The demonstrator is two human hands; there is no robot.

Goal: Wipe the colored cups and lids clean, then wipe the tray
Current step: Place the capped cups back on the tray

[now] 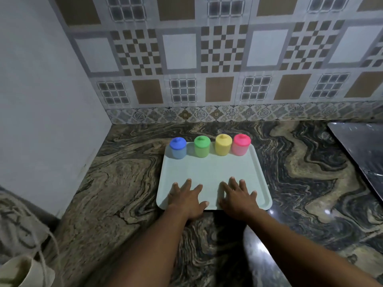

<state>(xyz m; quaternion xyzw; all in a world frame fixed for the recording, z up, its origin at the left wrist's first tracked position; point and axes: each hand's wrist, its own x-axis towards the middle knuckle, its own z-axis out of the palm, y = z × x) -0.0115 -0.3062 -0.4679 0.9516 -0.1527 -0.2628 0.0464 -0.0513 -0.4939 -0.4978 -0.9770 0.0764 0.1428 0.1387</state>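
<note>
1. While the left hand (186, 198) and right hand (238, 196) lie flat, fingers spread and holding nothing, on the near end of the pale green plastic tray (213, 170), a shove could slide it.
2. Standing along its far edge, the lidded plastic blue cup (178, 149), green cup (202, 147), yellow cup (223, 146) and pink cup (241, 145) could topple.

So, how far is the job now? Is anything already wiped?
Nothing shows as done. The blue cup, green cup, yellow cup and pink cup stand lidded in a row at the far edge of the tray. In hand: the left hand and right hand lie flat on its near part, holding no cloth. Left: all cups, lids, then the tray.
</note>
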